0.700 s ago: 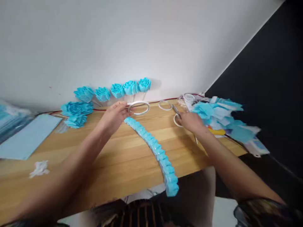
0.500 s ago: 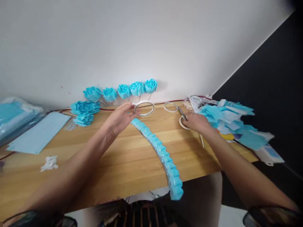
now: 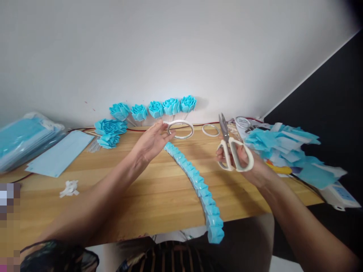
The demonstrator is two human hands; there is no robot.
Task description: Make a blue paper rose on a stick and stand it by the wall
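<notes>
My left hand (image 3: 155, 139) has its fingers closed on a white tape roll (image 3: 181, 129), held above the back of the wooden table. Just below it starts a long pleated blue strip (image 3: 195, 177), which curves toward me and hangs over the table's front edge. My right hand (image 3: 238, 156) holds white-handled scissors (image 3: 235, 151), lifted off the table with the blades pointing up and nearly closed. Between the hands, a second tape roll (image 3: 210, 130) lies flat on the table.
Blue paper flowers (image 3: 155, 108) line the wall. Flat blue sheets (image 3: 61, 153) and a plastic-wrapped pack (image 3: 31, 138) lie at the left, near small white scraps (image 3: 69, 188). Blue and white pieces (image 3: 283, 143) are heaped at the right beside a power strip (image 3: 340, 194).
My right hand has picked the scissors up from the table and turned them upright. My left hand still holds the tape roll. The whole view has shifted slightly.
</notes>
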